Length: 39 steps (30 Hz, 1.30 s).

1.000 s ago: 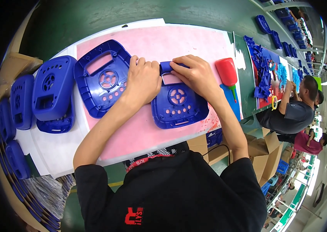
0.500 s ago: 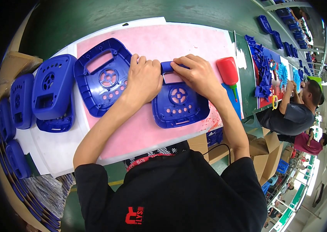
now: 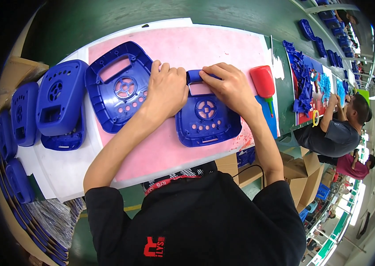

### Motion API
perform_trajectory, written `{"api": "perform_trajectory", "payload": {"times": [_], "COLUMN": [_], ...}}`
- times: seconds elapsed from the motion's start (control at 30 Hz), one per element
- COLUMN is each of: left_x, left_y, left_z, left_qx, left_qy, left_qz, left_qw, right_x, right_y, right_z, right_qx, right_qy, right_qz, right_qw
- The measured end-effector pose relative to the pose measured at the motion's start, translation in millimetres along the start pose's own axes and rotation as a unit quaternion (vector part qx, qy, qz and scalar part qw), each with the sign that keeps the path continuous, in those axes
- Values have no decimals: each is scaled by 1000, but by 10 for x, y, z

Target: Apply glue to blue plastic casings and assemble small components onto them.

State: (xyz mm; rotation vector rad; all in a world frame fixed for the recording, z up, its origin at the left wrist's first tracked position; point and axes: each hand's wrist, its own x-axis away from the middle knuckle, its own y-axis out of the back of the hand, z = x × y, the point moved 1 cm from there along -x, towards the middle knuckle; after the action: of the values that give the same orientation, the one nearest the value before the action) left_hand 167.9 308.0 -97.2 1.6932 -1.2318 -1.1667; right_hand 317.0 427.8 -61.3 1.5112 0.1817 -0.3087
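A blue plastic housing shell (image 3: 192, 116) lies on the pink sheet in front of me, its ribbed inside up, with a round grille, a row of holes and a rectangular window. My left hand (image 3: 167, 90) is closed at its far left corner, the fingertips mostly hidden. My right hand (image 3: 228, 86) grips the far right side, thumb pointing left across a smooth blue strip (image 3: 195, 76) above the window. I cannot tell whether that strip is a separate piece. Left of my hands rests a larger blue housing shell (image 3: 101, 108), also inside up.
Several blue housings (image 3: 59, 95) stand and lie on the table's left side. A red squeeze bottle (image 3: 262, 82) with a green nozzle lies at the right, partly over a blue sheet. Cardboard boxes (image 3: 300, 177) are below right. A co-worker (image 3: 342, 128) works farther right beside piled blue parts (image 3: 301, 80).
The whole view has shifted very slightly. Both hands keep nearly the same place on the shell, and my right thumb has moved a little along the blue strip.
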Motion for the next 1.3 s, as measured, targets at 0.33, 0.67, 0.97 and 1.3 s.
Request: {"api": "perform_trajectory", "payload": {"times": [0.33, 0.67, 0.97, 1.3], "left_x": [-3, 0, -2, -35], "left_y": [11, -5, 1, 65], "left_z": [2, 0, -8, -41], "left_qx": [-2, -2, 2, 78], "left_qy": [-3, -9, -6, -29], "left_qz": [-3, -8, 2, -78], "left_qw": [1000, 1000, 1000, 993], "right_x": [47, 62, 163, 203], "right_y": [-68, -41, -164, -227], "right_z": [13, 10, -9, -47], "right_qx": [-37, -10, -15, -52], "right_qy": [0, -3, 5, -2], "right_qz": [-48, -30, -100, -127], "right_qw": [998, 999, 995, 991]}}
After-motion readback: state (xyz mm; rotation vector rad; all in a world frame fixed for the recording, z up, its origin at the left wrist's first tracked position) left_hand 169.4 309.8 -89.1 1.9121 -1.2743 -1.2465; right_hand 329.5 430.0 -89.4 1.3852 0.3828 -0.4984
